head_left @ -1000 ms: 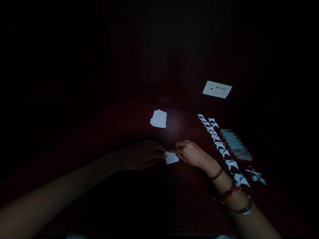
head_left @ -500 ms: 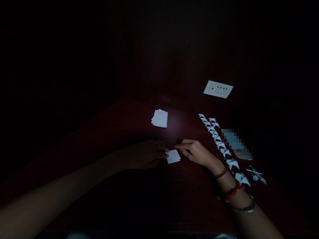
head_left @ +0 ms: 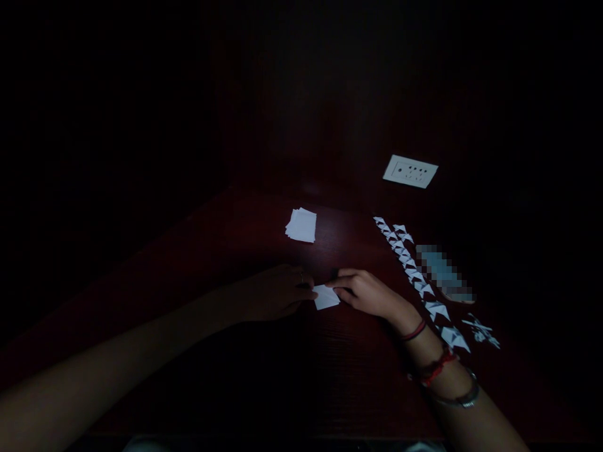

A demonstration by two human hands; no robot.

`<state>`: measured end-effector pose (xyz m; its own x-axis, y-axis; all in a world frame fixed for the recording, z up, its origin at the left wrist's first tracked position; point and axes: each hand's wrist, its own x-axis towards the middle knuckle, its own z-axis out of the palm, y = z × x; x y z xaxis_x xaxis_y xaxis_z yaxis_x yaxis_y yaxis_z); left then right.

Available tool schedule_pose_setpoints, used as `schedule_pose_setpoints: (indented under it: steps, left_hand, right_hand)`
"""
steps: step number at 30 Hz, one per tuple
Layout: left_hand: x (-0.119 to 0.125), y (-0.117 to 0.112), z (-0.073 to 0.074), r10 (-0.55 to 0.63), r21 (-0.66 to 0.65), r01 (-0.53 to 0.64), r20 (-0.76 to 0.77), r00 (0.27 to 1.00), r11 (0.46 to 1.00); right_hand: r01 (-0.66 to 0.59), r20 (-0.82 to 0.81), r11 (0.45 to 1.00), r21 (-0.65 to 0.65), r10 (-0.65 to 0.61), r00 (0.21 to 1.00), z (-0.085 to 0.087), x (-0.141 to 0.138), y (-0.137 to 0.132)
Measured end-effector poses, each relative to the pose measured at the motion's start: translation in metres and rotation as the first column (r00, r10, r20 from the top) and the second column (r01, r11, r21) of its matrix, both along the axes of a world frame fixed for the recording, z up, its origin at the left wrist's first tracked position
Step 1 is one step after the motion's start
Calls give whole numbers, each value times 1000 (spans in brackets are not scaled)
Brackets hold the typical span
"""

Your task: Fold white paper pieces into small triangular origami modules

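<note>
A small white piece of folded paper (head_left: 326, 298) lies on the dark red table between my hands. My left hand (head_left: 277, 294), with a ring on one finger, holds its left edge, thumb on top. On the other side my right hand (head_left: 367, 292) has its fingers closed at the paper's upper right edge, the index fingertip pressing on it. Shadow hides part of the left fingers. Beyond the hands sits a loose stack of white paper sheets (head_left: 302, 225).
Along the right runs a line of folded white paper pieces (head_left: 405, 257). Beside it lie a pixelated, phone-shaped object (head_left: 443, 271) and a small heap of white scraps (head_left: 481, 331). A socket plate (head_left: 411, 172) is on the back wall. The surroundings are very dark.
My right index finger has come down from above the paper onto its upper right edge. My left hand stays at the left edge. The view has shifted slightly.
</note>
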<state>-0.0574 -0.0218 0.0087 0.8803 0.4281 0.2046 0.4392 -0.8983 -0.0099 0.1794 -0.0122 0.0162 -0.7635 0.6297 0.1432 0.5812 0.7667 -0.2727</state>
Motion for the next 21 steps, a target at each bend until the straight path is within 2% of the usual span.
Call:
schedule_pose_setpoints:
  steps: [7, 15, 21]
  left_hand:
    - [-4, 0, -6, 10, 63, -11, 13, 1000, 998]
    - [-4, 3, -9, 4, 69, -9, 74, 997, 998]
    - [-6, 4, -12, 35, -26, -34, 81, 996, 999]
  right_hand:
    - [-51, -69, 988, -145, 41, 997, 4, 2, 0]
    - [-40, -114, 992, -123, 26, 993, 0, 4, 5]
    - [-18, -138, 994, -106, 3, 990, 0, 5, 5]
